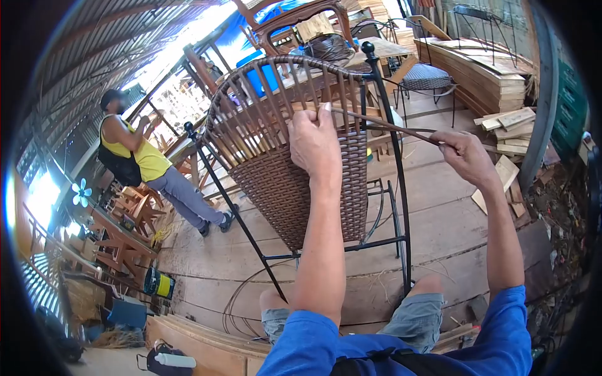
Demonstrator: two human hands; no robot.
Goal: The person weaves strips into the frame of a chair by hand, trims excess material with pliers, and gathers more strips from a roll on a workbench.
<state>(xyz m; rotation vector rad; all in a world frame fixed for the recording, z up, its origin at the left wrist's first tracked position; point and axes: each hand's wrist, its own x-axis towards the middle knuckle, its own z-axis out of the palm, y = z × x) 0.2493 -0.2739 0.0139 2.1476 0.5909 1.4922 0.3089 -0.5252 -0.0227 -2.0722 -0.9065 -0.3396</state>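
Note:
A chair back of woven brown strands [276,188] stands in front of me, on a black metal frame [401,188] with round knobs on its posts. Its lower part is closely woven, while upright strands stand bare above. My left hand [313,141] is closed at the weave's upper edge, pinching a brown strand against the uprights. From there the strand [389,124] runs right, past the black post, to my right hand [467,156], whose fingers are closed on it. The strand's far side behind my left hand is hidden.
A person in a yellow top [147,150] stands at the left. Stacked boards [470,72] and a round-seated metal chair [426,78] are at the upper right. Coiled strands [235,307] lie on the floor near my legs, and a bucket [160,283] stands at the lower left.

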